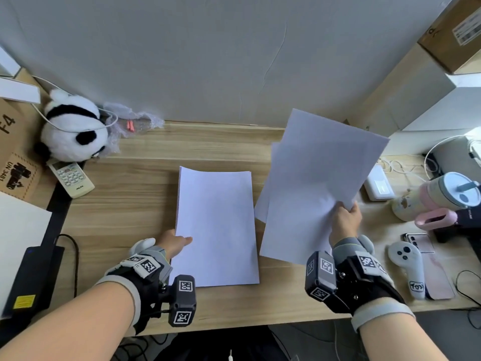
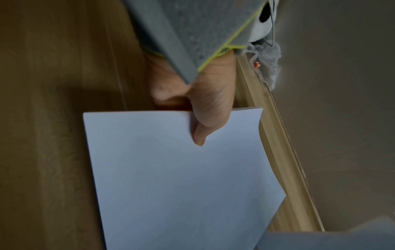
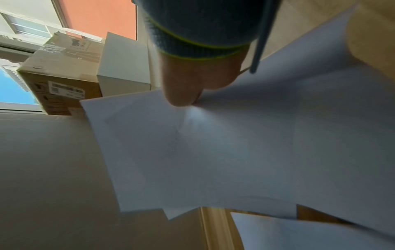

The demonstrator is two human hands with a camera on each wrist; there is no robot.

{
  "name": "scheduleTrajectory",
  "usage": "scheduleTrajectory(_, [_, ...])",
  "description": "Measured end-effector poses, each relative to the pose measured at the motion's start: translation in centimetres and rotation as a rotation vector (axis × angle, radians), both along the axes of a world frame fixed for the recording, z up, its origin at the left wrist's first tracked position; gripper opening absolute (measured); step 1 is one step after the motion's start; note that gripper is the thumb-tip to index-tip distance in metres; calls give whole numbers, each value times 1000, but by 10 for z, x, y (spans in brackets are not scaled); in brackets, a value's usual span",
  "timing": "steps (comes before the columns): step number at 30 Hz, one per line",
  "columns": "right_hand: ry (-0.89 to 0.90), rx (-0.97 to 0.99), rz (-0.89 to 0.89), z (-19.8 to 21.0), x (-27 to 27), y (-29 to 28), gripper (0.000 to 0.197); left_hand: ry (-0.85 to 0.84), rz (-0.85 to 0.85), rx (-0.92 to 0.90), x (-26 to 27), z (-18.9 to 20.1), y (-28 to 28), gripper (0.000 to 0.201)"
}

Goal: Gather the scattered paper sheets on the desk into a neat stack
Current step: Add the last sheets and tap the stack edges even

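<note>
Head view shows the desk (image 1: 145, 204) with most of the work apparently done: a squared stack (image 1: 217, 225) lies flat at its middle, edges nearly flush, and no loose sheets show anywhere else on the wood. What is left, by my reading, is to bring the sheets (image 1: 320, 183) held in the air at the right over onto the stack and square the edges.

Those sheets are at least two, fanned out of line with each other and tilted, lifted clear of the desk and just right of the stack. The right hand (image 1: 345, 225) pinches them at their near right corner; in the right wrist view the thumb (image 3: 181, 91) presses on the top face, and the fingers beneath are hidden by the paper.

The left hand (image 1: 173, 242) is at the stack's near left edge. In the left wrist view its thumb (image 2: 210, 115) lies on the top sheet just in from the edge, with the other fingers tucked at or under that edge, so it grips the stack's edge; how many sheets it holds I cannot tell.
</note>
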State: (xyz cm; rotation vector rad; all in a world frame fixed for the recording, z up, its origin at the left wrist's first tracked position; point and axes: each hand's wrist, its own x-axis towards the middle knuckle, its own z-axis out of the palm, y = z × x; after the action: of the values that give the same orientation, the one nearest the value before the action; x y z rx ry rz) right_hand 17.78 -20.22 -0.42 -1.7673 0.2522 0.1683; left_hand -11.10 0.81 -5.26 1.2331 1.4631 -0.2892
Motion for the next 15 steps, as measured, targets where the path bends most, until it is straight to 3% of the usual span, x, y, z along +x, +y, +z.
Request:
scheduleTrajectory(7, [-104,193,-166,20,6,18,38,-54,-41,-8,9,3,1,55])
scheduleTrajectory(11, [67,199,85,16,0,27,25,-84,-67,-22,7,-5,7,55])
scheduleTrajectory(15, [269,32,379,-1,-29,41,23,-194,6,-183,9,0,6,41])
